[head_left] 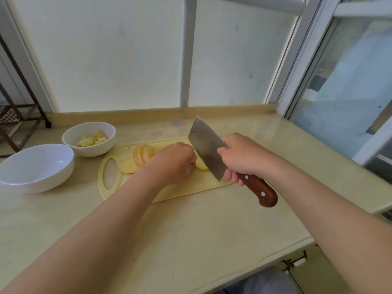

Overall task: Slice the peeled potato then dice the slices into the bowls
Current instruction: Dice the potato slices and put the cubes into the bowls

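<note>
A pale yellow cutting board [191,187] lies on the counter. On it, a fanned stack of round potato slices [142,154] leans at the left, with one flat slice [127,166] in front. My left hand [174,162] is curled over more potato slices [201,166] at the board's middle, holding them down. My right hand [239,158] grips the wooden handle of a cleaver [206,145]; its blade is raised and tilted, its edge close beside my left knuckles. A small white bowl [89,137] at the back left holds diced potato. A bigger white bowl [36,166] nearer left looks empty.
The beige counter [191,230] ends at a low ledge below frosted window panes [116,49]. A sliding window frame [318,60] borders the right side. A dark metal rack [17,115] stands at the far left.
</note>
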`<state>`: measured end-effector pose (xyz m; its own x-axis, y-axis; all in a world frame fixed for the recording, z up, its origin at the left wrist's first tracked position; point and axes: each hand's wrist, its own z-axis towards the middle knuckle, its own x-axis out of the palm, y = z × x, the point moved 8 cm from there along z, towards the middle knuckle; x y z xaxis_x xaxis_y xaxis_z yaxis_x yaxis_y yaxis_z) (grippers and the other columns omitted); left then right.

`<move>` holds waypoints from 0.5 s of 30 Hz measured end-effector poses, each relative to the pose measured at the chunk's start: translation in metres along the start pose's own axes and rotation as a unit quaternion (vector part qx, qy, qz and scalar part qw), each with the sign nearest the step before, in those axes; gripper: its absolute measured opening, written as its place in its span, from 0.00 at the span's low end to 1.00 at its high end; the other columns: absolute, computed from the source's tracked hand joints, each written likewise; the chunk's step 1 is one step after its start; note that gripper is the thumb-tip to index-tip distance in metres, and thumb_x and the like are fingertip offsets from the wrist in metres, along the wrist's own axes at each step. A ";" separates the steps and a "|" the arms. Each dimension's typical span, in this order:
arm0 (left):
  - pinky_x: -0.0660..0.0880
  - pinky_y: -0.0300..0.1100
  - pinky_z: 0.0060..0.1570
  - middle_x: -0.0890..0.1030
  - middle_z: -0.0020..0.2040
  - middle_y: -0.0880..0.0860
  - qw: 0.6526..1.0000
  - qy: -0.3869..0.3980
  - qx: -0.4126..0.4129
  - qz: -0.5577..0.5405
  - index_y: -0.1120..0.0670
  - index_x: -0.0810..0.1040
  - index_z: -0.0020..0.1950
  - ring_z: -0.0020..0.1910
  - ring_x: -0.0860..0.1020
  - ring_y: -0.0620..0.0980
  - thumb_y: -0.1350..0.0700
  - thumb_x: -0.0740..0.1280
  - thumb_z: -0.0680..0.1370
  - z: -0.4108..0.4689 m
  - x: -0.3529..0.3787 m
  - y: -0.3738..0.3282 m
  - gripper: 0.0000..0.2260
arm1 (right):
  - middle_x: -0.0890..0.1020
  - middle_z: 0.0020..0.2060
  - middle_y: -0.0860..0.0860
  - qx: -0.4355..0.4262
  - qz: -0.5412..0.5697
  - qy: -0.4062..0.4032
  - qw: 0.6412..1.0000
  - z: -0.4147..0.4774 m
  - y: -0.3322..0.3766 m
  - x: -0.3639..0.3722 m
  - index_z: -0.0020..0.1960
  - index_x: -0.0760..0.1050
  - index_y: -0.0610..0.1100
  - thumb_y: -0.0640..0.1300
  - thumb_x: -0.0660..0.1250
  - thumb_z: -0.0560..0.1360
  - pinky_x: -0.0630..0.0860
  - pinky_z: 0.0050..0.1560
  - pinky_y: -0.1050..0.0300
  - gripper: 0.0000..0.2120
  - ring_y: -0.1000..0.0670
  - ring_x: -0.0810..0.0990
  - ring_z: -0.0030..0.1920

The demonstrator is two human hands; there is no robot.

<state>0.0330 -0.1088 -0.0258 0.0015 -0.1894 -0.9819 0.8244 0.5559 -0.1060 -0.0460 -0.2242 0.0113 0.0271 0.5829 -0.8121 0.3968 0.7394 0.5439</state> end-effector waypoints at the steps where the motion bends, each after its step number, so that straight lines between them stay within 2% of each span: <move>1: 0.77 0.51 0.44 0.77 0.43 0.49 1.000 -0.001 -0.005 -0.001 0.53 0.81 0.43 0.44 0.76 0.52 0.56 0.61 0.77 0.000 0.000 0.001 0.10 | 0.85 0.33 0.37 0.000 0.001 0.002 1.000 -0.001 0.000 0.002 0.60 0.74 0.34 0.43 0.55 0.84 0.80 0.28 0.55 0.15 0.42 0.81 0.27; 8: 0.78 0.50 0.40 0.78 0.43 0.51 1.000 -0.001 -0.020 0.010 0.51 0.80 0.43 0.44 0.76 0.54 0.53 0.60 0.78 0.001 0.003 0.001 0.10 | 0.85 0.33 0.36 0.002 -0.009 0.017 1.000 -0.007 0.003 0.012 0.58 0.75 0.32 0.44 0.55 0.85 0.79 0.27 0.56 0.16 0.41 0.80 0.27; 15: 0.77 0.51 0.42 0.78 0.45 0.51 1.000 -0.009 -0.020 0.011 0.50 0.78 0.43 0.45 0.76 0.54 0.53 0.59 0.79 0.002 0.005 0.001 0.09 | 0.85 0.33 0.36 0.006 -0.020 0.031 0.999 -0.013 0.002 0.012 0.59 0.74 0.34 0.44 0.54 0.85 0.80 0.28 0.55 0.16 0.42 0.81 0.28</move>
<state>0.0351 -0.1105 -0.0309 0.0291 -0.1904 -0.9813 0.8005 0.5924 -0.0912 -0.0565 -0.2112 0.0055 -0.0459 0.5736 -0.8178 0.4074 0.7583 0.5090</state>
